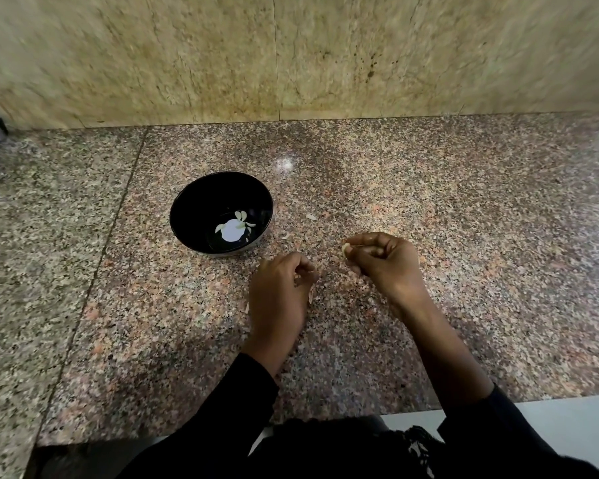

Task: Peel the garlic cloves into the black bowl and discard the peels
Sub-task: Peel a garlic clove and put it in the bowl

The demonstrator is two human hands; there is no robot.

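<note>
A: Fingertips first: the right hand pinches a garlic clove between thumb and forefinger, the pale tip poking out at its nine o'clock.

B: And the left hand?

A: Fingers curled inward; whether they grip a scrap of peel I cannot tell.

B: How should the clove handle?

A: Light, firm, likely slick once bare. Its skin looks papery and brittle, so best taken at the tip and drawn off.

B: Where does it go?

A: The black bowl, at ten o'clock from the hands, already holds peeled cloves. Loose peels lie on the granite counter between bowl and hands.
</note>
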